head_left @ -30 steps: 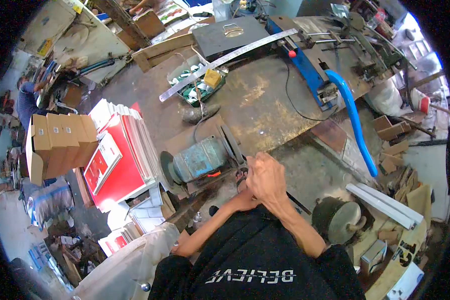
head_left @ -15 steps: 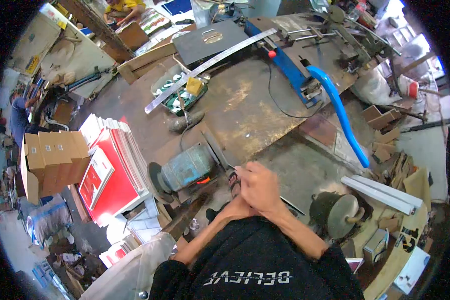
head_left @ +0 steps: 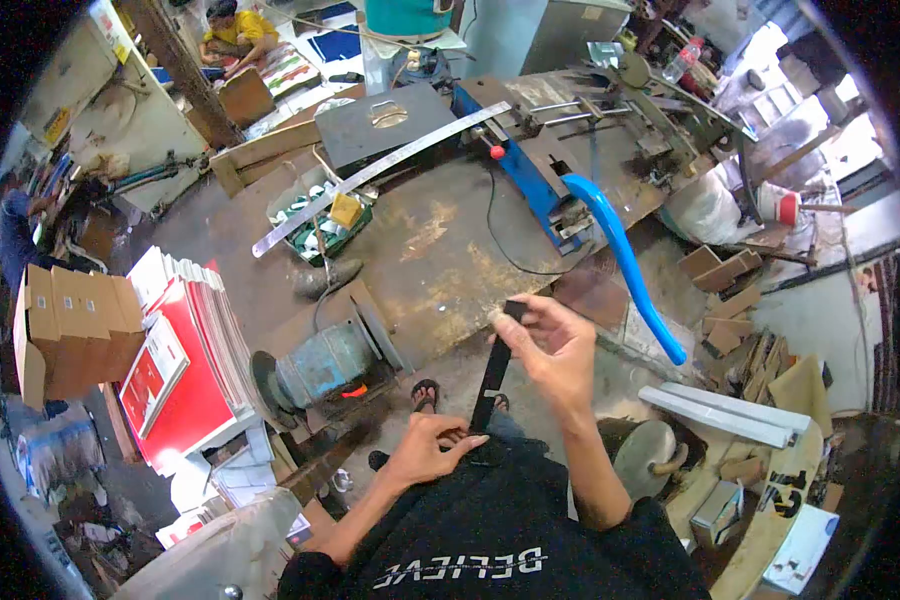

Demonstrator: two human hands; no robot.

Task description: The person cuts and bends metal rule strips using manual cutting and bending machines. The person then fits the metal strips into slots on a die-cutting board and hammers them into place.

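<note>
A long, flat black bar (head_left: 492,383) slants in front of my body, its broad face toward me. At its upper end, my right hand (head_left: 555,350) grips it between thumb and fingers. My left hand (head_left: 432,447) pinches the lower end close to the black shirt. A small light mark shows partway along the bar; its exact kind I cannot make out. Left of the hands sits a worn blue bench grinder (head_left: 322,362) with a wheel at each end. Beyond lies the stained metal workbench (head_left: 425,245).
A steel ruler (head_left: 380,180) crosses a basket of green and white pieces (head_left: 320,222). A blue-handled cutter (head_left: 630,270) stands on the bench. Red-and-white printed stacks (head_left: 185,370) and cartons (head_left: 80,325) are left; white bars (head_left: 725,415) lie right. People work at far left.
My hands were close together near my waist; now they are apart, with the black bar's broad face showing between them. The view has shifted, so the bench and grinder appear further left.
</note>
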